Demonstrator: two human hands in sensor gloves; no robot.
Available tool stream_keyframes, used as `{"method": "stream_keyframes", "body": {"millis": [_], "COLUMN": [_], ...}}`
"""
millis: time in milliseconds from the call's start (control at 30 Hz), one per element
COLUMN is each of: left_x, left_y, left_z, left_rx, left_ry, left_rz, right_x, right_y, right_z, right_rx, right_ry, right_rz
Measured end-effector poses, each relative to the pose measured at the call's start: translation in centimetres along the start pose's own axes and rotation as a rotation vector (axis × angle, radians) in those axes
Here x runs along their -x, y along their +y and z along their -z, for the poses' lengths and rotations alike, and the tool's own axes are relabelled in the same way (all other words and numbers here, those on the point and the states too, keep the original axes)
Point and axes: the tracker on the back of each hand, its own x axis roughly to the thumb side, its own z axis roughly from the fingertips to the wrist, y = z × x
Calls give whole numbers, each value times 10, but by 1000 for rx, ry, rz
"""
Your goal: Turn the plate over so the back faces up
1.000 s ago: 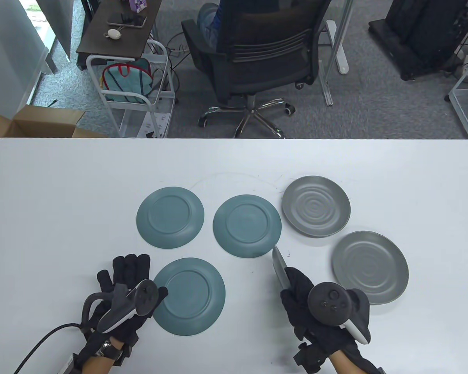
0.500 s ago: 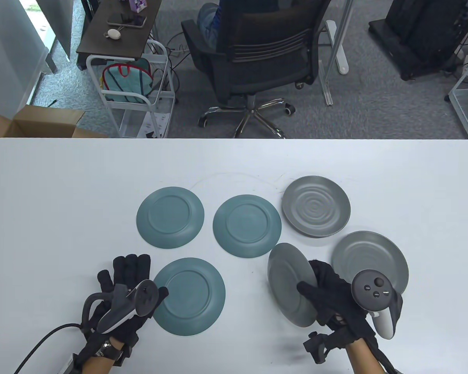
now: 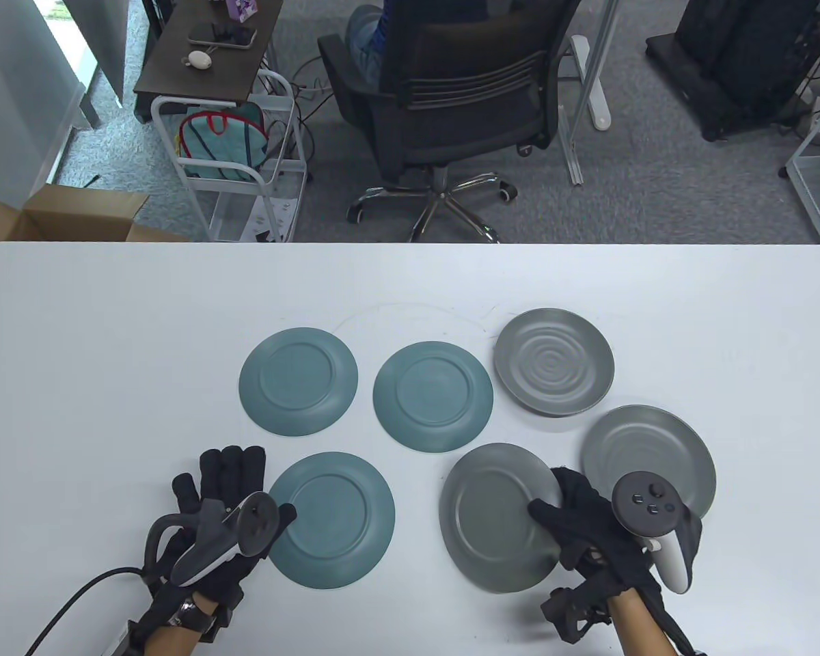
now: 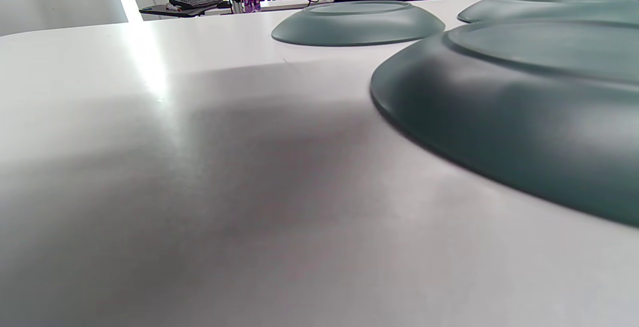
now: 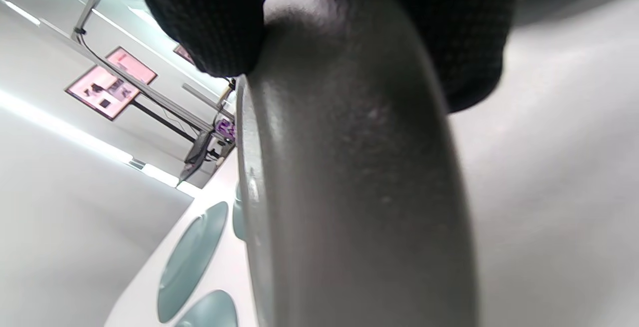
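While the right hand point(image 3: 577, 523) grips the right rim of the round grey plate point(image 3: 495, 516), back up and tilted just right of the near teal plate point(image 3: 331, 519), lowering the rim gently before letting go seems best. Left hand point(image 3: 222, 506) rests flat, fingers spread, holding nothing. Count: three teal plates, three grey plates.

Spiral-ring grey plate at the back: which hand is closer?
Right. The right hand grips the flipped grey plate, nearer the camera than the spiral-ring plate. The left hand lies far to its left, beside a teal plate.
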Motion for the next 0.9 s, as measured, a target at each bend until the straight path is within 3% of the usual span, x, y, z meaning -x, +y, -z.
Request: {"method": "stream_keyframes", "body": {"millis": [467, 900], "left_x": [-1, -2], "left_y": [0, 1], "left_z": [-1, -1], "left_rx": [0, -9], "left_ry": [-4, -10], "left_rz": [1, 5], "right_x": [22, 26], "right_y": [19, 29], "right_z": [10, 19], "right_rx": [-69, -120], "right_ry": [154, 203], "right_rz": [-128, -240]}}
